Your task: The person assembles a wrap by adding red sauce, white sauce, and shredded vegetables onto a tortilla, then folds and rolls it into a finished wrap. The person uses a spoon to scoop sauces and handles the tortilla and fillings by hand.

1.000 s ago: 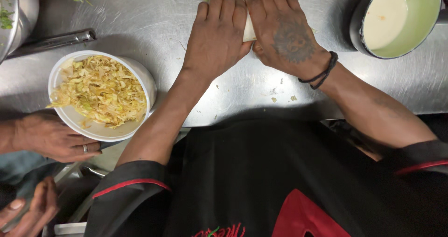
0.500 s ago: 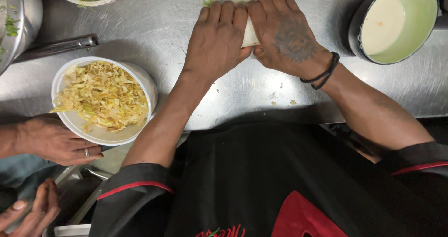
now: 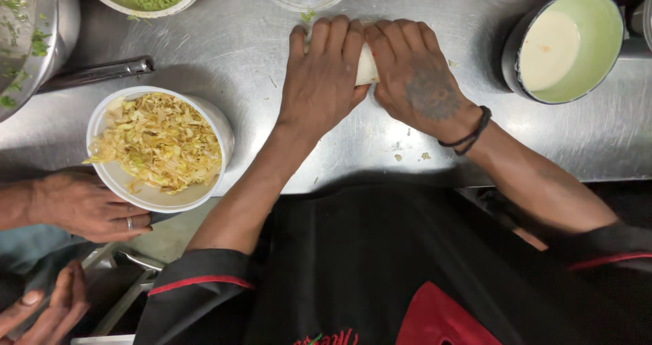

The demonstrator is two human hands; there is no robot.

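Pressed flat, left hand (image 3: 324,80) and right hand (image 3: 418,80) cover pale rolled wrapper (image 3: 367,66) on steel counter (image 3: 238,53), fingers curled slightly further over than a second ago; shredded cabbage bowl (image 3: 159,148) left

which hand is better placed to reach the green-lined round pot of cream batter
Right hand, probably: it rests on the pale rolled wrap nearer the green-lined pot; the left hand lies farther away.

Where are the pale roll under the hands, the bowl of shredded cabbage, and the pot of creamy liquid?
pale roll (image 3: 367,66), head view, bare strip between the hands.
bowl of shredded cabbage (image 3: 224,131), head view, white right rim.
pot of creamy liquid (image 3: 598,39), head view, green inner wall.
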